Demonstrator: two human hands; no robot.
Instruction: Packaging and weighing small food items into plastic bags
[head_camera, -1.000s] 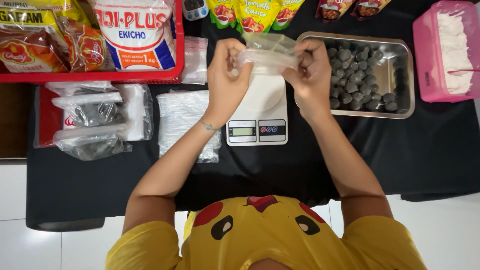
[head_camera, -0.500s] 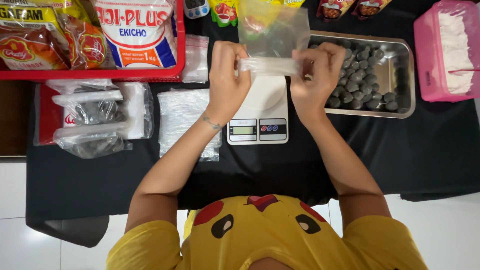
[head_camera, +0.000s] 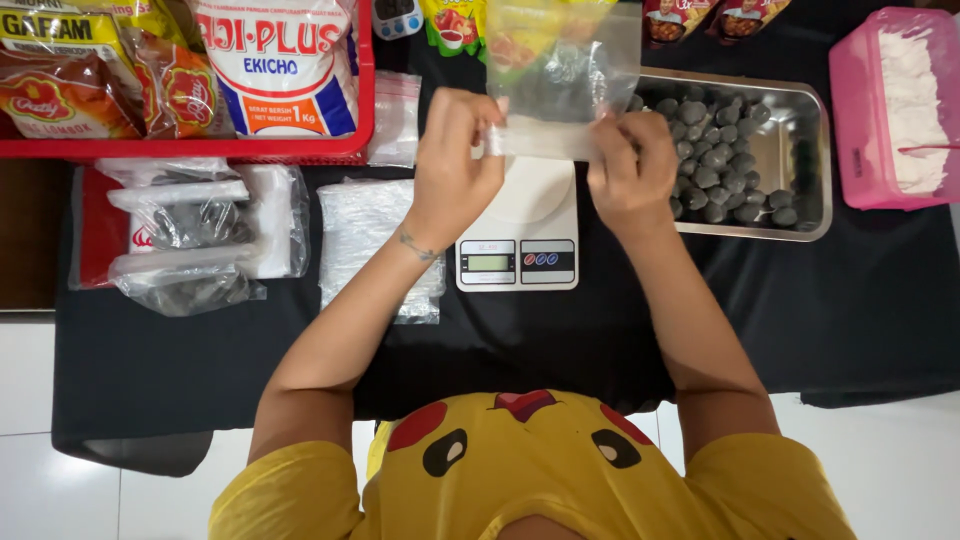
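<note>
Change: the clear plastic bag (head_camera: 560, 75) now stands taller above the white scale (head_camera: 520, 225) than half a second ago.
Left hand (head_camera: 450, 165): pinches the bag's lower left edge.
Right hand (head_camera: 630, 170): grips the bag's lower right edge.
Hidden: the bag's top is cut off by the frame; its contents are hard to make out.
Room: the metal tray (head_camera: 810, 215) of dark balls lies just right of the scale; the black cloth (head_camera: 850, 300) in front lies bare.

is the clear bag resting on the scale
No, both hands, left hand and right hand, hold the clear bag up above the white scale.
</note>
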